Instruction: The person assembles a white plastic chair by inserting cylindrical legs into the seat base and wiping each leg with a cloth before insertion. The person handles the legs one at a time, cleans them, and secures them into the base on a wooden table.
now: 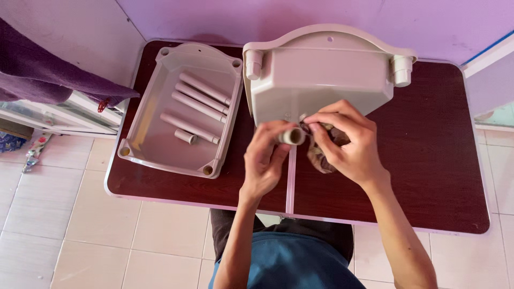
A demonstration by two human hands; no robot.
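My left hand [267, 158] grips a short beige plastic tube [292, 136], its open end facing up at me. My right hand [345, 142] holds a crumpled brownish cloth [320, 156] pressed against the tube. Both hands hover over the middle of a dark brown table [428, 160]. Just beyond them an overturned beige plastic shelf tray [321, 75] rests on its rim, with two round sockets at its far corners.
A second beige tray [144, 134] lies open side up at the left, holding several beige tubes [195, 104] and one short piece [186, 137]. A purple cloth [48, 75] hangs at far left. Pale floor tiles surround the table; a purple wall stands behind.
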